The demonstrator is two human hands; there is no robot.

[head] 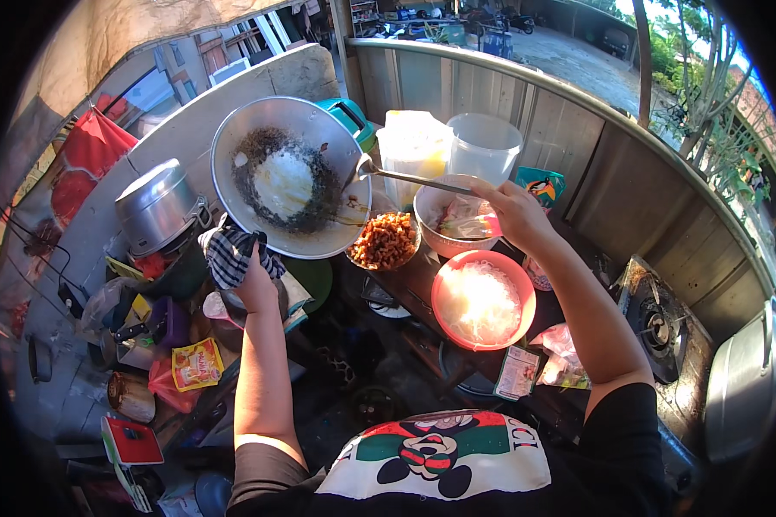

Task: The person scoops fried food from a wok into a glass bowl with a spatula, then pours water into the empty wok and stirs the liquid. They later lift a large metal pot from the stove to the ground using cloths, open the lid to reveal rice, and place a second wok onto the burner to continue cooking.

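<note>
My left hand (257, 282) grips the near left rim of a large metal wok (229, 155) through a black-and-white checked cloth (227, 255). The wok is tilted towards the right, its inside dark with residue around a pale middle. In my right hand (514, 210) is the handle of a metal ladle (420, 181), whose head touches or overlaps the wok's right rim. Below that rim stands a bowl heaped with small reddish-brown fried pieces (385, 240). Beside it are a pale bowl (452, 244) with a plastic packet inside, and a pink bowl (438, 300) of white noodles, partly lost in glare.
A gas stove (656, 329) and a large metal pot (743, 381) stand at the right. Clear plastic tubs (488, 145) are behind the bowls. On the left are an upturned metal pot (158, 207), a yellow packet (197, 365) and a red kitchen scale (132, 441). A metal wall (556, 129) bounds the far side.
</note>
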